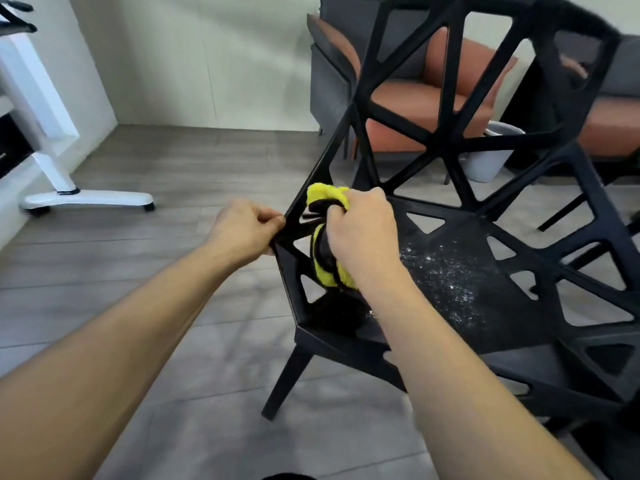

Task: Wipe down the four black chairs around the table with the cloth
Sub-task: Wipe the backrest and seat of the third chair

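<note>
while left hand [242, 228] pinches chair [460, 282] (its edge), right hand [363, 233] clutches cloth [332, 268]

The black chair [460, 268] is looking like hard moulded plastic, matt, its seat showing pale dusty specks; the cloth [329, 197] is appearing fluffy yellow with black; the floor [194, 168] is showing smooth grey wood-look planks; the armchair [408, 95] is wearing matt orange upholstery.

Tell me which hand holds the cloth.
The right hand grips the yellow cloth against the black chair; the left hand only pinches the chair's edge.
</note>
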The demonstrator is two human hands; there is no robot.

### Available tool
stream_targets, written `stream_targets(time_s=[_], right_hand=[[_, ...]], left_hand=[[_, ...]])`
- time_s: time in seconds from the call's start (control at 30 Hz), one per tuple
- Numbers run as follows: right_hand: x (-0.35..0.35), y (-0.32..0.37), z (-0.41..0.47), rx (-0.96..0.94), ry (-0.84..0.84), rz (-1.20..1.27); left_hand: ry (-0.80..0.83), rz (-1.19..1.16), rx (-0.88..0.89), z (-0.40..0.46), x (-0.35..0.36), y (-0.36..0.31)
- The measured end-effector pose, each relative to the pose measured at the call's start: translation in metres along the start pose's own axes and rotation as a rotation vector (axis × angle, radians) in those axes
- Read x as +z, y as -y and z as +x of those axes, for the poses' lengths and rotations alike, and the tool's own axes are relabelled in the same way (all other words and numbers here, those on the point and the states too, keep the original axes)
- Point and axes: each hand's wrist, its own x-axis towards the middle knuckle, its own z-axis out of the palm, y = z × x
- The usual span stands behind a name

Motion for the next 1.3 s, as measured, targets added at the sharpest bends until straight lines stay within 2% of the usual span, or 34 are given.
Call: stream_targets(time_s=[0.07,0.13,0.17,0.27,0.33,0.5,0.6,0.7,0.77,0.83,0.9,0.93,1.03,1.1,1.2,1.3], right_hand=[[0.014,-0.014,0.014,0.11,0.173,-0.054],[0.034,-0.018,-0.001,0.088,0.304,-0.114],[0.04,-0.017,-0.014,0.037,0.279,-0.153],[0.038,-0.007,-0.063,-0.191,0.047,-0.283],[0.038,-0.011,-0.069,-0.245,-0.001,-0.259],[0.042,-0.025,-0.021,-0.142,0.092,-0.279],[0.038,-0.022,-0.052,-0.241,0.082,-0.269],[0.021,-0.031,-0.046,-0.332,0.188,-0.214],[0.005,-0.039,-0.022,-0.279,0.201,-0.079],[-0.011,-0.059,0.003,-0.212,0.031,0.007],[-0.027,-0.099,0.036,-0.134,-0.173,0.025],[-0.036,-0.124,0.055,-0.072,-0.256,0.028],[-0.054,-0.206,0.101,0.101,-0.418,-0.015],[-0.052,-0.249,0.113,0.152,-0.362,-0.141],[-0.03,-0.288,0.115,0.028,-0.154,-0.489],[-0.022,-0.288,0.119,0.049,-0.142,-0.537]], left_hand=[[-0.005,0.033,0.014,-0.002,0.002,-0.001],[-0.006,0.005,0.035,-0.003,0.004,0.001],[-0.003,0.004,0.045,-0.004,0.004,0.002],[-0.025,0.034,0.066,-0.003,0.004,0.003],[-0.053,0.07,0.07,-0.008,0.005,0.001],[-0.106,0.166,0.093,-0.014,0.009,0.0],[-0.102,0.258,0.095,-0.012,0.008,-0.003],[-0.144,0.354,0.128,-0.017,0.012,-0.012],[-0.274,0.477,0.254,-0.024,0.023,-0.019],[-0.338,0.591,0.49,-0.031,0.043,-0.025],[-0.241,0.709,0.707,-0.029,0.067,-0.026],[-0.167,0.761,0.742,-0.024,0.078,-0.025],[-0.015,0.932,0.659,-0.015,0.096,-0.021],[-0.008,0.986,0.612,-0.015,0.1,-0.018],[0.003,1.028,0.572,-0.016,0.104,-0.015],[0.05,1.046,0.58,-0.016,0.106,-0.012]])
